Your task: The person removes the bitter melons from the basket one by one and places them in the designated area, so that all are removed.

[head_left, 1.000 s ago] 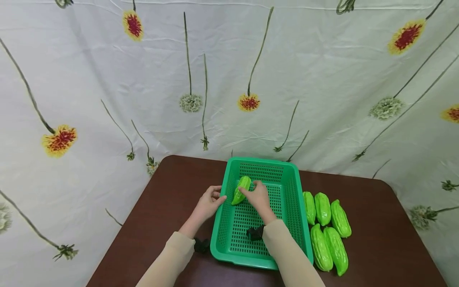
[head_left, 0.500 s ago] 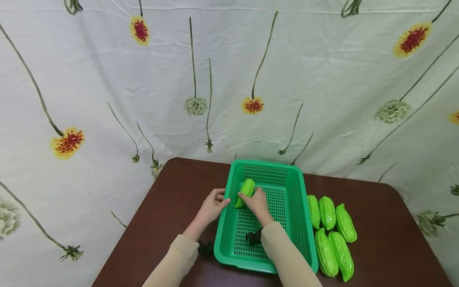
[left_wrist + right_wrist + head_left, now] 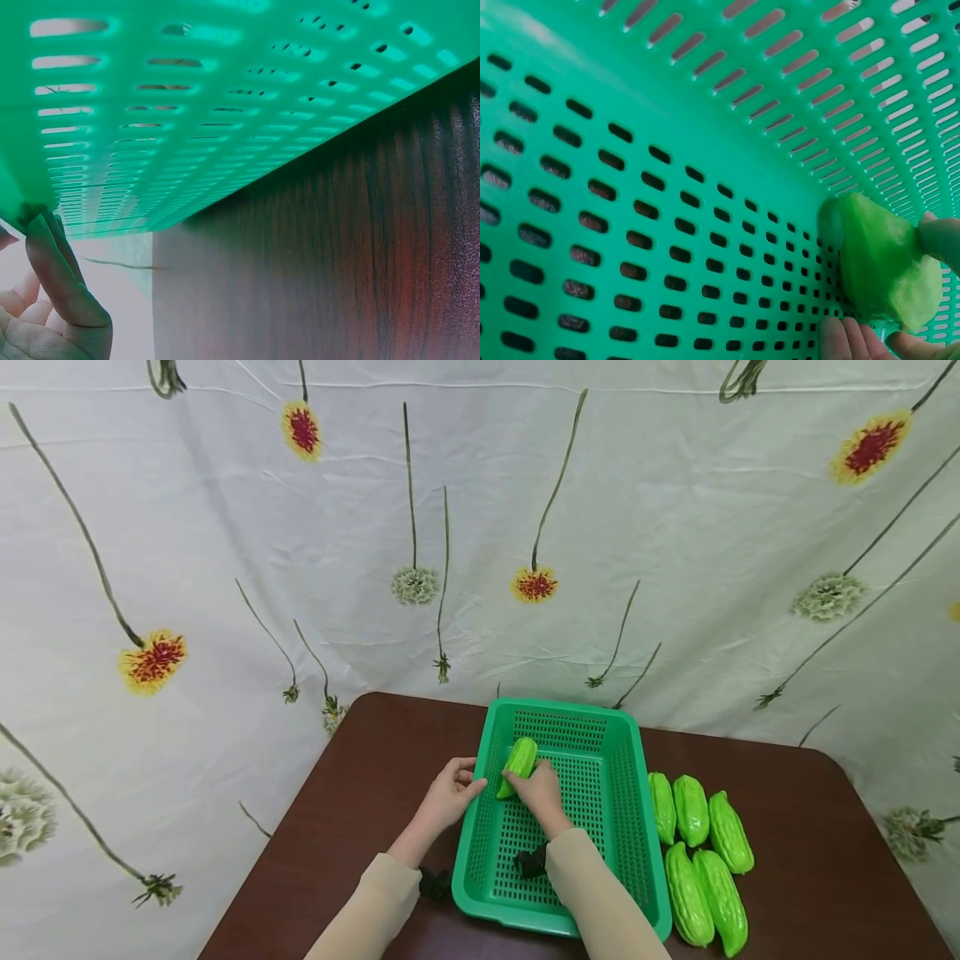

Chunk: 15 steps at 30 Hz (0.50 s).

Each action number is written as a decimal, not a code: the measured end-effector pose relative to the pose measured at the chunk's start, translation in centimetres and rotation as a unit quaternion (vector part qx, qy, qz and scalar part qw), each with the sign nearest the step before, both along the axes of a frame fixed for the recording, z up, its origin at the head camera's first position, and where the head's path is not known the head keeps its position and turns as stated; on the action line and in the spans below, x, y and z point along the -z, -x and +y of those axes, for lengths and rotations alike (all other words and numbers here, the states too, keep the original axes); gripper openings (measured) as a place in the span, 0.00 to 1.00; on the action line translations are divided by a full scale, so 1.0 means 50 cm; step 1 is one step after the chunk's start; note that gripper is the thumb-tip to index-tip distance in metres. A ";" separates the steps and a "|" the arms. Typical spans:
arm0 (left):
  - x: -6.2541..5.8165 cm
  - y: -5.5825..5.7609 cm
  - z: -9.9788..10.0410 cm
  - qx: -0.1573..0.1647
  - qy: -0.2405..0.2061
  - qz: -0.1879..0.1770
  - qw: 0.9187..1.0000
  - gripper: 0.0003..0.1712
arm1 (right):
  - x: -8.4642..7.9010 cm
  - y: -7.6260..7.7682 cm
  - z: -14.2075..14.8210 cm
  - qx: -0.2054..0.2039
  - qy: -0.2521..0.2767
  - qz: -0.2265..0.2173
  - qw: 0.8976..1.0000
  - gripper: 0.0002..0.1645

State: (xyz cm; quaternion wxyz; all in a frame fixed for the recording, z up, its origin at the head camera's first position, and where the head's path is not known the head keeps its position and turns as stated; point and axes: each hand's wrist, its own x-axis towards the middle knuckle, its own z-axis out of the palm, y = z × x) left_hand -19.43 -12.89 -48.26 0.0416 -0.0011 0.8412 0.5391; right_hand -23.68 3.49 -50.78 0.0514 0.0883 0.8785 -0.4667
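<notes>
A green plastic basket [image 3: 465, 860] with slotted walls stands on the table. Inside it, near the left wall, lies a bright green, bumpy bitter melon [image 3: 522, 755]. My right hand [image 3: 538, 787] reaches into the basket and grips this melon, thumb on its left side and fingers on its right. The right wrist view shows the bitter melon [image 3: 889, 262] between thumb and fingers, close over the slotted floor. My left hand [image 3: 444, 793] holds the basket's left rim, with the thumb at its top. In the left wrist view a bent finger [image 3: 64, 281] lies against the basket's outside.
Several more bitter melons [image 3: 690, 810] lie in two rows on the dark brown table [image 3: 375, 752], right beside the basket. Black wrist devices [image 3: 531, 862] sit at both cuffs. A white flowered cloth [image 3: 465, 527] hangs behind the table's far edge.
My right fingers have come down and closed in on the bitter melon's right side. My left hand stays at the rim. The whole head view has shifted slightly.
</notes>
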 end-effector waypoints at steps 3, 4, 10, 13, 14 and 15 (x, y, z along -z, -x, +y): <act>-0.001 0.001 0.000 -0.001 -0.001 0.002 1.000 0.25 | 0.000 0.000 -0.001 0.000 0.001 0.001 1.000 0.37; -0.001 0.001 0.000 0.000 -0.002 0.002 1.000 0.25 | 0.000 0.000 -0.001 0.000 0.002 0.000 1.000 0.36; 0.000 0.001 -0.001 0.005 -0.003 0.003 1.000 0.25 | -0.003 -0.003 0.000 -0.002 0.009 -0.002 1.000 0.34; 0.001 0.000 -0.001 0.005 -0.004 0.004 1.000 0.25 | -0.003 -0.004 0.001 -0.004 0.013 0.001 1.000 0.32; 0.002 0.000 -0.001 0.006 -0.004 0.004 1.000 0.25 | -0.003 -0.004 0.002 -0.005 0.014 0.001 1.000 0.32; 0.002 0.000 -0.001 0.007 -0.004 0.004 1.000 0.26 | -0.002 -0.003 0.002 -0.005 0.013 0.000 1.000 0.32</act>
